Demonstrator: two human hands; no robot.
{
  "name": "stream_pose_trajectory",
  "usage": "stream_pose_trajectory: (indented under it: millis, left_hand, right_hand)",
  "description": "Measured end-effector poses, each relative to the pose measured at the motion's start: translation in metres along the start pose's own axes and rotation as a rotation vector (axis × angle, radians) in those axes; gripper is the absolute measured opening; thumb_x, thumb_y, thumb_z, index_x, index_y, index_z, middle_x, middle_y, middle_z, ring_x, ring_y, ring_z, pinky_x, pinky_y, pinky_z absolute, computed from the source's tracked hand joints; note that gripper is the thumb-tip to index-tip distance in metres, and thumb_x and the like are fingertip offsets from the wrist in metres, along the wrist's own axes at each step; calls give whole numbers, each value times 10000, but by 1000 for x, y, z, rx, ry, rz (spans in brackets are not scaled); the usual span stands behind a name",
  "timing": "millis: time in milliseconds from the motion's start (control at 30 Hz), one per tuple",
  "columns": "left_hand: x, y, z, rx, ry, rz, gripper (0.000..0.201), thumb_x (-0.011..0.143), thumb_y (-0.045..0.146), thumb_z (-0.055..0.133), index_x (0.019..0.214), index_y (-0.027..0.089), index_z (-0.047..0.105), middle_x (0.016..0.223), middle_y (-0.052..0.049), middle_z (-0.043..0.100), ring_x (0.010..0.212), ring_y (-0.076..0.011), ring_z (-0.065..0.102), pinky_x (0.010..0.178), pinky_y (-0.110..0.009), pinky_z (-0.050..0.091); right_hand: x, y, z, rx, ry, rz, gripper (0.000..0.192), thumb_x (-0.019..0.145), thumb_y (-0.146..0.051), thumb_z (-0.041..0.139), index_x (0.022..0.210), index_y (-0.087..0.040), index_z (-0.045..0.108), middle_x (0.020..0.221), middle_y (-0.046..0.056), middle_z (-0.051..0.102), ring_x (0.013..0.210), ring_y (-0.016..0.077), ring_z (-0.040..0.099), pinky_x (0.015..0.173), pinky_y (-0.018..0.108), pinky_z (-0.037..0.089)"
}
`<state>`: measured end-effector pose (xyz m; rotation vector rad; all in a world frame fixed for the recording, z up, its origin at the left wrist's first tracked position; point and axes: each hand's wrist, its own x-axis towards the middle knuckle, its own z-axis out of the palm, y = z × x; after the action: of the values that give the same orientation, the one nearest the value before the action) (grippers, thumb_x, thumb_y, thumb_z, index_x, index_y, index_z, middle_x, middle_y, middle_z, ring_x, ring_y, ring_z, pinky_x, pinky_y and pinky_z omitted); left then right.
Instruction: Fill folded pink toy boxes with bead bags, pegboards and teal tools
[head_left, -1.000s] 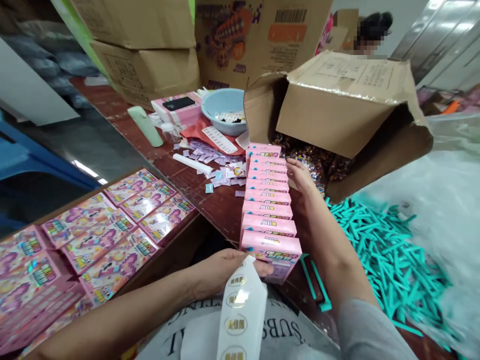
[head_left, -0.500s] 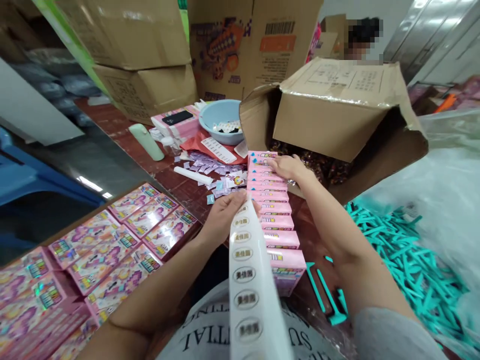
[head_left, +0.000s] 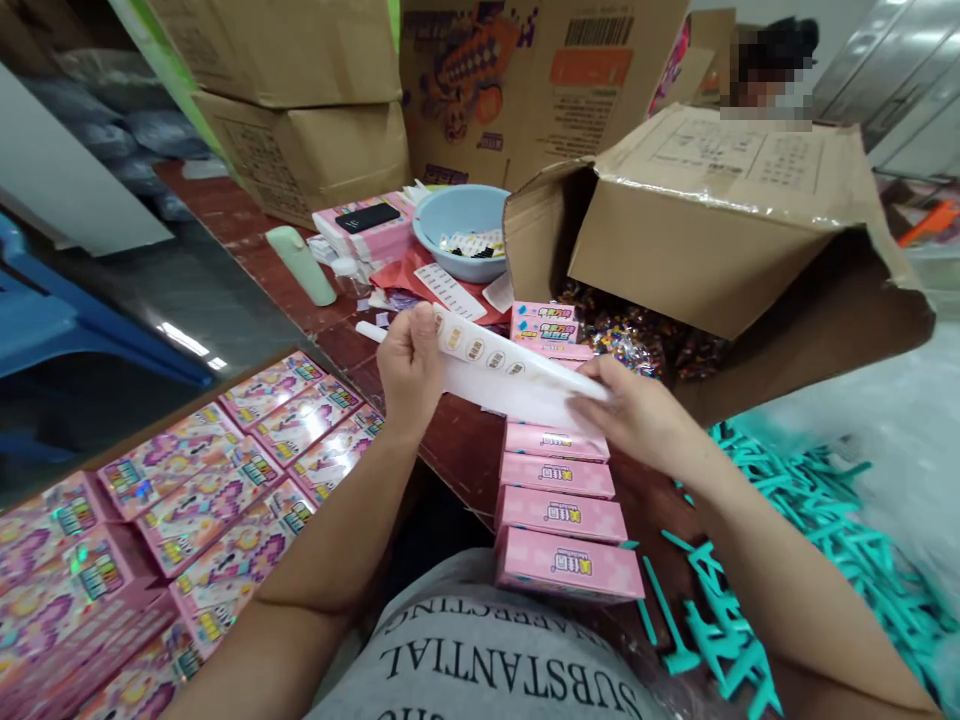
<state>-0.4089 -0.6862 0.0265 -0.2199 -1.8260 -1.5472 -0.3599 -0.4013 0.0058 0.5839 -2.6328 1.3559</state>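
A white strip of oval stickers (head_left: pixel 517 385) stretches between my two hands, above a row of pink boxes (head_left: pixel 559 510). My left hand (head_left: pixel 411 372) grips its left end in a closed fist. At the other end my right hand (head_left: pixel 634 405) pinches the strip between thumb and fingers. The boxes stand in a line from the table's near edge toward the open carton, the middle ones hidden behind the strip. Printed lettering shows on the sides of the near boxes. Beyond the strip lies a flat sticker sheet (head_left: pixel 450 292) on red packaging.
A tipped open carton (head_left: pixel 697 240) with small wrapped packets stands behind the row. Teal plastic tools (head_left: pixel 817 530) are heaped on the right. Packed printed boxes (head_left: pixel 217 490) fill the left. A blue basin (head_left: pixel 461 210), a green bottle (head_left: pixel 300 265) and a phone (head_left: pixel 367 217) sit farther back.
My right hand has left the far boxes and now holds the strip. The strip has swung from hanging toward me to lying crosswise. My left hand has moved left and up.
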Motion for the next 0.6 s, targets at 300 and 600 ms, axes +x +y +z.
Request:
stream_pose_trajectory:
  millis: [300, 600]
  left_hand:
    - [-7, 35, -32, -426, -619, -355, 853, 543, 537, 1049, 1261, 222, 713, 1241, -144, 787, 1101, -352, 766, 838, -387, 648]
    - [-4, 9, -16, 82, -400, -250, 391, 655, 359, 1000, 978, 215, 832, 887, -35, 793, 739, -185, 687, 670, -253, 527]
  right_hand:
    - [-1, 27, -30, 125, -199, -55, 336, 947, -549, 713, 871, -224, 748, 872, 46, 704, 827, 197, 620, 731, 318, 497]
    - [20, 41, -14, 598, 7, 57, 421, 838, -593, 844, 947, -256, 617, 712, -40, 579, 571, 117, 454, 495, 236, 350]
